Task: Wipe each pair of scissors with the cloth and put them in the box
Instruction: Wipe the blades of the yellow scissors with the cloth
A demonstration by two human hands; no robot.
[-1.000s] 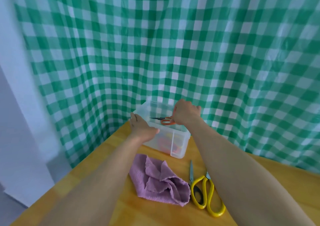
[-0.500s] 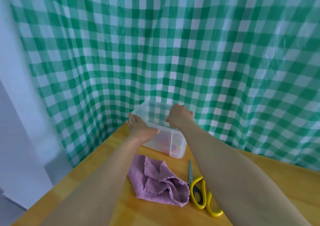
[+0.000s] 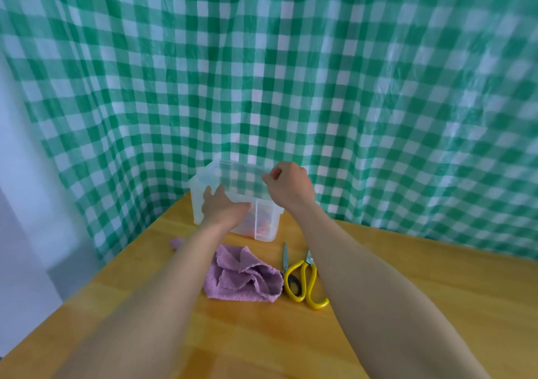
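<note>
Clear box (image 3: 263,227) touched by left hand (image 3: 224,208), right hand (image 3: 291,186) curled above.

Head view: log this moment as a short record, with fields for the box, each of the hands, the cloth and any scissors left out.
box: clear, at the far edge of the table, orange items showing through its wall
left hand: rests on the box's near wall
right hand: above the box, fingers curled, nothing visible in them
cloth: purple, crumpled on the table in front of the box
yellow scissors: on the table right of the cloth, blades toward the box, untouched
</note>
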